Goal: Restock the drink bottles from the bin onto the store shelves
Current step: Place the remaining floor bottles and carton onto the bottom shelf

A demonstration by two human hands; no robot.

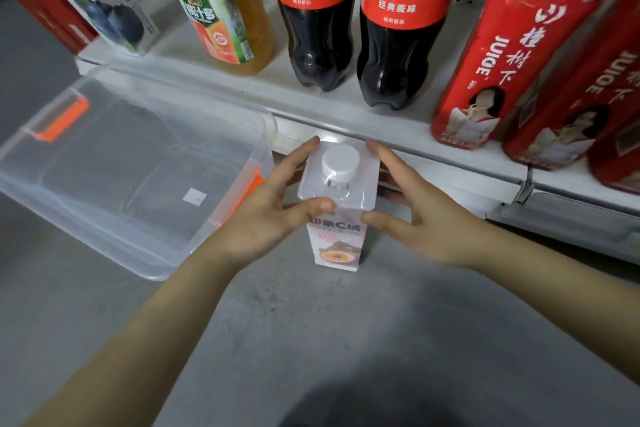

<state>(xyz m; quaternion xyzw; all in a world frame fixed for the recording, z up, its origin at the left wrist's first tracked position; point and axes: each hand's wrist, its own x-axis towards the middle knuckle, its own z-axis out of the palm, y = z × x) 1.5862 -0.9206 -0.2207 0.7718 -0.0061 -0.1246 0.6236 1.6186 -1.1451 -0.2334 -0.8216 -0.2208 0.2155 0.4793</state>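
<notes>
Low over the grey floor (311, 340), two bare forearms reach forward and meet on one upright square bottle (339, 246) with a pink fruit label and a wide white cap (341, 159). The left hand (273, 208) grips the bottle's left shoulder, its thumb curled onto the near edge and its forefinger stretched along the far corner, so thumb and fingers are spread wide round the top. The right hand (419, 215) mirrors it on the right side, thumb at the near edge and fingers wrapped behind the far corner. The bottle's base sits down near the floor; I cannot tell whether it touches.

Just to the left of the hands stands a clear plastic bin (86, 229) with orange latches (60, 121) at its ends and a small white sticker (194, 197) on its bottom.

Beyond the bottle runs a white shelf (381, 121), its front edge just behind the fingertips. On it, from left to right, stand a carton (104, 0) with a blueberry picture, an orange juice bottle (221, 10), two cola bottles (318, 17) side by side, and red juice bottles (512, 45) crowded together at the right.
</notes>
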